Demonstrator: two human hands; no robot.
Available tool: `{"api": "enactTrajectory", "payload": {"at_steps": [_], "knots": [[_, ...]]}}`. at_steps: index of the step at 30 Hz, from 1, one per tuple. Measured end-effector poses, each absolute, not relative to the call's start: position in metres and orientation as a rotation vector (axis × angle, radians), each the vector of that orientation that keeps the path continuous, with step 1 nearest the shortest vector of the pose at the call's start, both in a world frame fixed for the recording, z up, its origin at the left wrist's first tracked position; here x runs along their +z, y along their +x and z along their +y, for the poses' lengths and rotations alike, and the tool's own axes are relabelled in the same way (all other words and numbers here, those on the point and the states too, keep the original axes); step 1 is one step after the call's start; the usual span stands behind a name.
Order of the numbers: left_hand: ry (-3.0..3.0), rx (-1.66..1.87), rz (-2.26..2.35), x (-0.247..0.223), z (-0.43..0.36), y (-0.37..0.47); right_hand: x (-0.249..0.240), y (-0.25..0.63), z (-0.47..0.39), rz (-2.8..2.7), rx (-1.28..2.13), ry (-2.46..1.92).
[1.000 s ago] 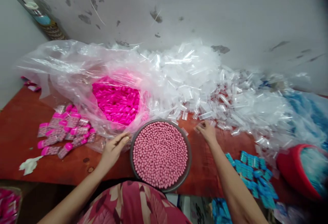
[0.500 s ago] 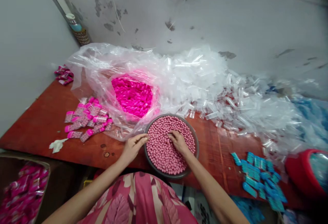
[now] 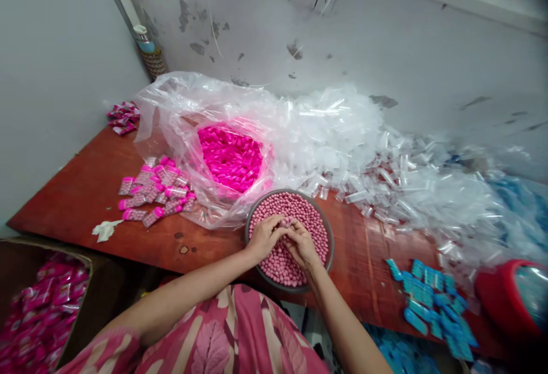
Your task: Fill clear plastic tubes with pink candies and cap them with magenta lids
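Note:
Both my hands meet over a round grey bowl [image 3: 330,242] filled with pink beads [image 3: 282,271]. The fingers of my left hand [image 3: 264,241] are closed and touch those of my right hand [image 3: 302,244], which are pinched together. Between the fingertips is something small and pinkish, too hidden to name. Behind and left of the bowl, an open clear plastic bag [image 3: 171,117] holds bright pink caps [image 3: 231,157]. Farther left lies a pile of small clear bottles with pink caps [image 3: 158,188], with pink beads inside them.
Many clear empty bottles [image 3: 355,183] spread along the wall, behind and right of the bowl. Blue-filled packs [image 3: 423,291] and a red tub [image 3: 500,294] are at the right. A box [image 3: 85,260] of pink packets stands at the lower left. White tissue [image 3: 105,230] lies near the table edge.
My left hand has moved right, from the bowl's left rim to my right hand over the beads. The right hand has turned slightly and stays over the bowl. The view has shifted a little.

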State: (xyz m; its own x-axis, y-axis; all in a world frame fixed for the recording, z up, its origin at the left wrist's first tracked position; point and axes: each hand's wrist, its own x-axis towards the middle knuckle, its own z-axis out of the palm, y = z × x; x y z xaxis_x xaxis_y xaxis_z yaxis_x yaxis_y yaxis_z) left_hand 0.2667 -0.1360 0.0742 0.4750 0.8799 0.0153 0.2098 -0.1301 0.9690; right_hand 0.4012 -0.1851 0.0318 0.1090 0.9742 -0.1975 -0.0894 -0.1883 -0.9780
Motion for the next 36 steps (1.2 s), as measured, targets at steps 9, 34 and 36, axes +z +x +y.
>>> {"api": "enactTrajectory", "payload": {"at_steps": [9,34,36], "knots": [[1.662,0.607,0.786,0.085,-0.105,0.255,0.088,0.431,-0.171,-1.756,0.818,-1.538],[0.812,0.793,0.957,0.054,-0.071,0.154,0.080,0.366,0.032,-2.535,0.291,-1.853],[0.819,0.811,0.995,0.054,-0.066,0.146,0.076,0.357,0.050,-2.665,0.178,-1.940]]}}
